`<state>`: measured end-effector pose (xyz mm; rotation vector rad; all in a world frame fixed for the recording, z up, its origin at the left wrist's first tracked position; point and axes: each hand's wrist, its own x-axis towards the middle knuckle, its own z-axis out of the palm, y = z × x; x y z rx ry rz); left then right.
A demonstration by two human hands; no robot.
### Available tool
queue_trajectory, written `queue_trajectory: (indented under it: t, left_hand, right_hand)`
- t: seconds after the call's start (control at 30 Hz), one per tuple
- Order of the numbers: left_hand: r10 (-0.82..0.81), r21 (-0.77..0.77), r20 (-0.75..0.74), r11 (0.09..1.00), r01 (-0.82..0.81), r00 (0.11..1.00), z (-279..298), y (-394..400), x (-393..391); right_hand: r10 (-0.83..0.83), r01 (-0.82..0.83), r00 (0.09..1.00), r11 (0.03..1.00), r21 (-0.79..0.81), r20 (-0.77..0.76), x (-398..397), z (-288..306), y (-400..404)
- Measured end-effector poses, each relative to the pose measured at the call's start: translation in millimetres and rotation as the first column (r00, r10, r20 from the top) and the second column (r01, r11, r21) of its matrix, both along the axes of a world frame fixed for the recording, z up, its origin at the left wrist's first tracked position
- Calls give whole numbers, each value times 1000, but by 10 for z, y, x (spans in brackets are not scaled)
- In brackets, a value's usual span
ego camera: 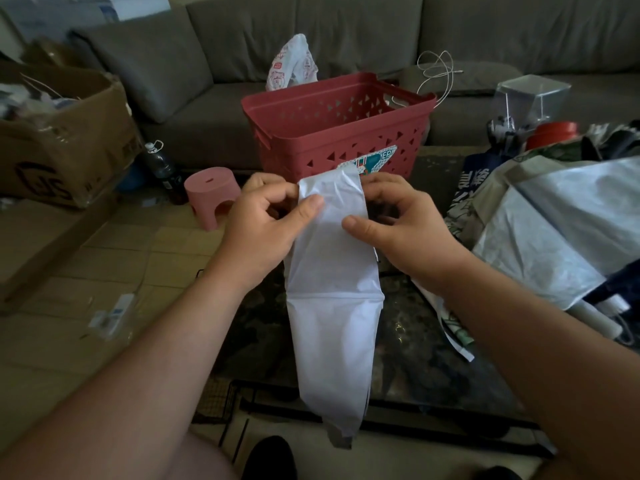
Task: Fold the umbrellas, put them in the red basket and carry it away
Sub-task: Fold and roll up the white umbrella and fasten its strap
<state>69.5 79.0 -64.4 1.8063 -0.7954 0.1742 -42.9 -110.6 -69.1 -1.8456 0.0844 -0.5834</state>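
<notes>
Both hands are pleating the white umbrella canopy above the dark table, just in front of the red basket.

The left hand (263, 216) is pinching the upper left edge of the white umbrella (332, 299) between thumb and curled fingers, while the right hand (391, 220) is gripping the opposite edge, thumb pressing on the fabric. The canopy is hanging down long and loose past the table (433, 341) edge, so the slick fabric is likely slipping out of its pleats if either pinch is easing. The red basket (339, 133) is standing empty-looking beyond the hands; a second, unfolded umbrella (540, 230) is lying crumpled at the right, near enough that its cloth could be snagging.
</notes>
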Motion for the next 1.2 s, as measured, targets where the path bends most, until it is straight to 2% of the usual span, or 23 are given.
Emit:
queue_trajectory:
  t: [0.1, 0.2, 0.33, 0.4, 0.5, 0.7, 0.9, 1.0, 1.1, 1.2]
  left_hand:
    - [-42, 25, 36, 999, 41, 998, 41, 47, 28]
    - [-115, -17, 6, 993, 115, 993, 44, 68, 9]
    - [-168, -168, -164, 976, 140, 972, 74, 67, -101]
    - [-164, -244, -269, 965, 98, 949, 108, 61, -158]
    - [-118, -268, -334, 963, 26, 935, 148, 51, -196]
    - [-86, -254, -360, 967, -9, 929, 181, 64, -225]
    - [-93, -243, -291, 970, 20, 952, 153, 48, -241]
    - [-59, -281, -355, 959, -46, 933, 140, 10, -252]
    - [-105, -353, -481, 932, -82, 870, 125, -8, -246]
    - [-125, -346, -454, 937, -45, 882, 106, -10, -250]
  right_hand:
    - [61, -61, 998, 998, -31, 21, -55, 140, -11]
    - [80, -75, 996, 992, -100, 47, -85, 205, -9]
    - [52, -44, 995, 996, -79, 90, -74, 154, -4]
    - [51, -49, 993, 998, -26, 108, -75, 127, -6]
    - [46, -49, 990, 999, 23, 131, -80, 113, 8]
    - [74, -80, 990, 996, 49, 120, -76, 95, 13]
    - [61, -67, 992, 996, 53, 109, -64, 104, 20]
    - [27, -33, 996, 997, 67, 91, -66, 94, 20]
    - [-42, 32, 994, 994, 102, 96, -57, 108, 39]
    - [-37, 21, 993, 990, 143, 115, -74, 151, 66]
